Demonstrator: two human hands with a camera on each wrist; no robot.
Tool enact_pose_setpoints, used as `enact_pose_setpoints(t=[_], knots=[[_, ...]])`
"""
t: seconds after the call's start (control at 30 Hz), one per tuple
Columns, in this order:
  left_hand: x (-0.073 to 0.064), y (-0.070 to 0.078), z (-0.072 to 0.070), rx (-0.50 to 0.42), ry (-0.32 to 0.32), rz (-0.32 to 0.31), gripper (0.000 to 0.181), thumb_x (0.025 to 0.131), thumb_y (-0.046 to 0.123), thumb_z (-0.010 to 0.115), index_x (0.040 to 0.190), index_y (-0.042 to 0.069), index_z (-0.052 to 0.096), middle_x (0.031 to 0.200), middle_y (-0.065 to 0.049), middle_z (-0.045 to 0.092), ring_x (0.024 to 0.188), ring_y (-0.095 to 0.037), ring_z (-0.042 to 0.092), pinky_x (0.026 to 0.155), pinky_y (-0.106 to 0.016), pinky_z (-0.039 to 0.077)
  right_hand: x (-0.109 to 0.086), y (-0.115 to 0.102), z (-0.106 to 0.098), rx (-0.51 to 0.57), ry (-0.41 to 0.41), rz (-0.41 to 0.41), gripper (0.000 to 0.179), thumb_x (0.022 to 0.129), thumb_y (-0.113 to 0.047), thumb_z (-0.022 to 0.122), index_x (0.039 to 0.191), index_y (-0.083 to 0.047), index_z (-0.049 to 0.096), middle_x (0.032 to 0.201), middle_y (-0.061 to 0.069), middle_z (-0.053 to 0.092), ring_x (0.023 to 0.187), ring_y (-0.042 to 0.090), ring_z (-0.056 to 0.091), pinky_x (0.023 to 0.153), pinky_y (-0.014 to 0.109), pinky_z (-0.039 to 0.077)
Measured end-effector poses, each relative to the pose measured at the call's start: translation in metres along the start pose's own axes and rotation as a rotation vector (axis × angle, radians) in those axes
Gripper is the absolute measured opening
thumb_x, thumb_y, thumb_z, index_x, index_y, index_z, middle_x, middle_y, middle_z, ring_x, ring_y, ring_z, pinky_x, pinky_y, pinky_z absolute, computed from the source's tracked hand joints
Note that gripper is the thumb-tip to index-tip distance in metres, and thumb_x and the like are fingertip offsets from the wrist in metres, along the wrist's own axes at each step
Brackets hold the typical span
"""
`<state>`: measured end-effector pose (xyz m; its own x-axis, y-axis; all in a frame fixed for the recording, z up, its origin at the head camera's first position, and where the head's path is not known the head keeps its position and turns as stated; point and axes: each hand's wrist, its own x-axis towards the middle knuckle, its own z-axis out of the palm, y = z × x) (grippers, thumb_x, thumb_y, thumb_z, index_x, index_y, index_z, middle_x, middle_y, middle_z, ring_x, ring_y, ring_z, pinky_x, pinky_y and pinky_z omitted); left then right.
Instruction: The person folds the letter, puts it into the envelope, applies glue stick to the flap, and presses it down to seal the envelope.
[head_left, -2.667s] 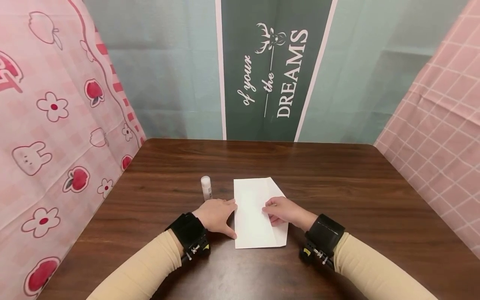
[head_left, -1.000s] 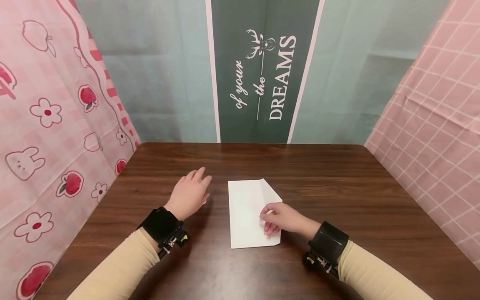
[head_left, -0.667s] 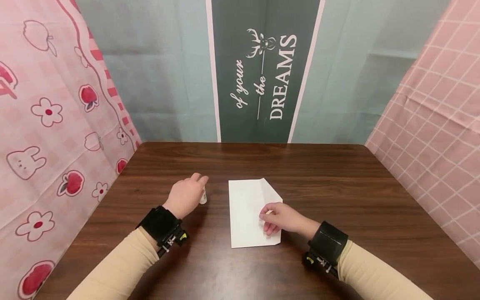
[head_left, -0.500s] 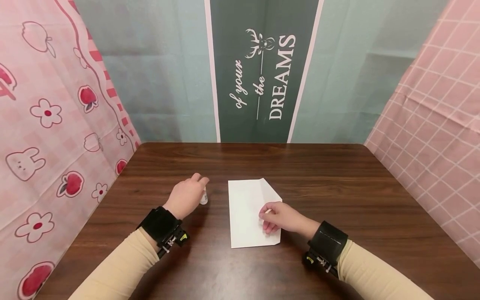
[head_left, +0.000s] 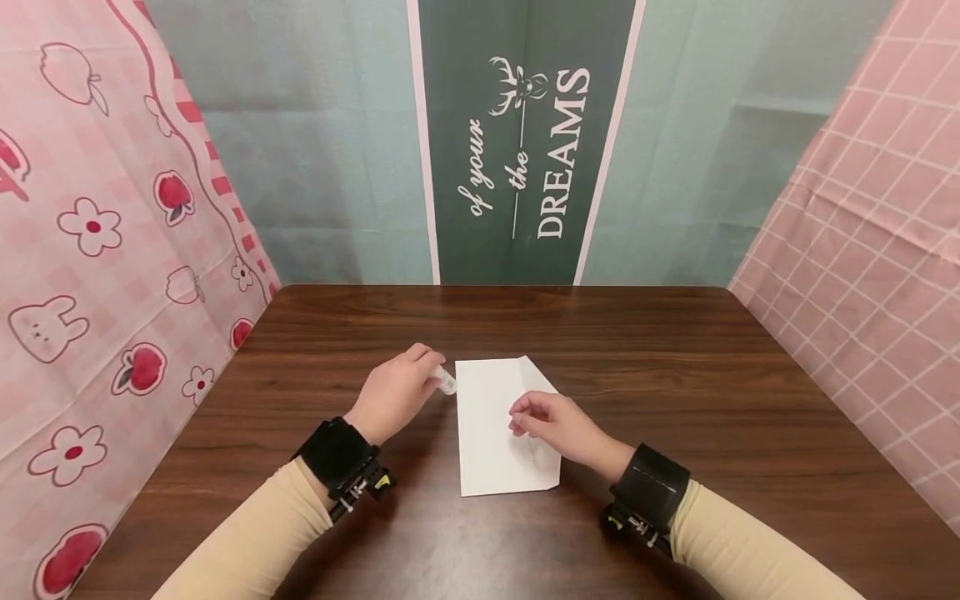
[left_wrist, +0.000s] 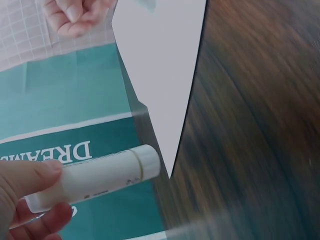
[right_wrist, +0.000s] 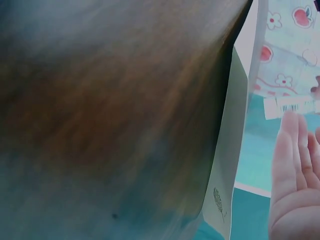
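Note:
My left hand (head_left: 393, 396) grips a white glue stick (head_left: 447, 381), which points toward the paper. In the left wrist view the thumb and fingers wrap one end of the glue stick (left_wrist: 107, 175), and its other end sticks out. A white paper envelope (head_left: 487, 433) lies on the table, its angled flap to the right. A small leaf-like print (right_wrist: 219, 202) shows on it in the right wrist view. Above the envelope's right part hovers my right hand (head_left: 566, 427), fingers loosely bent and nothing visible in them; the right wrist view shows those fingers (right_wrist: 290, 155) fairly straight.
Both hands work over a dark brown wooden table (head_left: 637, 350). A green curtain (head_left: 337, 167) with white lettering hangs behind it. Pink patterned cloths hang at the left (head_left: 135, 275) and right (head_left: 885, 208).
My left hand let go of the envelope's left edge, reached to the glue stick, took hold of it and carried it right toward the envelope. My right hand has risen slightly off the envelope.

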<state>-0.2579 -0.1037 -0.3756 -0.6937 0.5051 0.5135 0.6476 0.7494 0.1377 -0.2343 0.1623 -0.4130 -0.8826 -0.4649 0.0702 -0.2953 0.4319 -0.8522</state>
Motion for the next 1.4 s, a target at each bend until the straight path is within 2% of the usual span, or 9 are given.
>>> enact_pose_setpoints(t=[0.27, 0.37, 0.5, 0.77, 0.87, 1.03, 1.1, 1.23, 1.4], knots=[[0.007, 0.018, 0.008, -0.127, -0.035, -0.015, 0.03, 0.078, 0.012, 0.075, 0.105, 0.007, 0.064, 0.099, -0.003, 0.061, 0.08, -0.012, 0.059, 0.077, -0.027, 0.051, 0.004, -0.005, 0.003, -0.101, 0.137, -0.096, 0.022, 0.086, -0.005, 0.065, 0.107, 0.001, 0.063, 0.104, 0.016, 0.064, 0.098, 0.027, 0.061, 0.082, 0.035, 0.05], [0.009, 0.026, 0.011, -0.168, -0.079, -0.02, 0.027, 0.081, 0.014, 0.073, 0.105, 0.008, 0.062, 0.101, -0.003, 0.061, 0.083, -0.011, 0.059, 0.079, -0.027, 0.05, 0.005, -0.008, 0.004, -0.127, 0.169, -0.13, 0.034, 0.083, -0.006, 0.069, 0.115, 0.003, 0.06, 0.112, 0.016, 0.062, 0.104, 0.03, 0.058, 0.086, 0.041, 0.048], [0.01, 0.037, 0.013, -0.236, -0.13, 0.002, 0.026, 0.083, 0.015, 0.071, 0.105, 0.009, 0.06, 0.104, -0.002, 0.061, 0.088, -0.011, 0.058, 0.081, -0.026, 0.049, 0.004, -0.01, 0.004, -0.195, 0.185, -0.162, 0.046, 0.08, -0.012, 0.073, 0.122, -0.001, 0.058, 0.119, 0.01, 0.06, 0.11, 0.025, 0.056, 0.09, 0.044, 0.045], [0.01, 0.046, 0.015, -0.357, -0.161, 0.057, 0.026, 0.084, 0.013, 0.069, 0.106, 0.01, 0.055, 0.105, 0.0, 0.059, 0.09, -0.009, 0.057, 0.08, -0.023, 0.048, 0.002, -0.008, 0.004, -0.17, 0.151, -0.16, 0.035, 0.083, -0.015, 0.072, 0.115, -0.004, 0.063, 0.108, 0.008, 0.065, 0.087, 0.015, 0.057, 0.073, 0.028, 0.048], [0.009, 0.045, 0.017, -0.304, -0.171, 0.077, 0.03, 0.083, 0.014, 0.071, 0.108, 0.01, 0.055, 0.106, 0.0, 0.058, 0.089, -0.008, 0.057, 0.079, -0.023, 0.049, 0.002, -0.007, 0.002, -0.143, 0.145, -0.155, 0.032, 0.083, -0.015, 0.071, 0.112, -0.003, 0.064, 0.104, 0.009, 0.065, 0.082, 0.014, 0.057, 0.069, 0.026, 0.049], [0.008, 0.04, 0.023, -0.086, -0.153, 0.154, 0.033, 0.082, 0.023, 0.073, 0.108, 0.012, 0.057, 0.103, 0.002, 0.059, 0.087, -0.009, 0.057, 0.074, -0.023, 0.05, 0.002, -0.006, 0.002, -0.108, 0.139, -0.126, 0.031, 0.083, -0.014, 0.071, 0.112, -0.004, 0.065, 0.102, 0.007, 0.065, 0.08, 0.013, 0.058, 0.067, 0.025, 0.05], [0.007, 0.038, 0.024, -0.037, -0.142, 0.18, 0.032, 0.081, 0.026, 0.073, 0.106, 0.012, 0.059, 0.1, 0.002, 0.059, 0.086, -0.009, 0.056, 0.073, -0.023, 0.049, 0.002, -0.006, 0.002, -0.095, 0.137, -0.12, 0.03, 0.083, -0.014, 0.071, 0.112, -0.005, 0.065, 0.102, 0.006, 0.065, 0.079, 0.012, 0.059, 0.066, 0.025, 0.051], [0.005, 0.037, 0.026, -0.026, -0.142, 0.195, 0.03, 0.081, 0.028, 0.073, 0.103, 0.011, 0.062, 0.095, 0.002, 0.059, 0.083, -0.009, 0.055, 0.071, -0.023, 0.049, 0.001, -0.006, 0.002, -0.087, 0.127, -0.128, 0.03, 0.083, -0.014, 0.071, 0.112, -0.005, 0.066, 0.1, 0.006, 0.065, 0.077, 0.011, 0.059, 0.065, 0.026, 0.051], [0.005, 0.036, 0.025, -0.055, -0.194, 0.184, 0.028, 0.083, 0.029, 0.071, 0.103, 0.01, 0.065, 0.094, 0.003, 0.061, 0.083, -0.01, 0.057, 0.073, -0.024, 0.049, 0.001, -0.004, 0.003, -0.108, 0.106, -0.129, 0.031, 0.084, -0.015, 0.07, 0.113, -0.004, 0.065, 0.1, 0.007, 0.065, 0.076, 0.01, 0.058, 0.065, 0.025, 0.05]])
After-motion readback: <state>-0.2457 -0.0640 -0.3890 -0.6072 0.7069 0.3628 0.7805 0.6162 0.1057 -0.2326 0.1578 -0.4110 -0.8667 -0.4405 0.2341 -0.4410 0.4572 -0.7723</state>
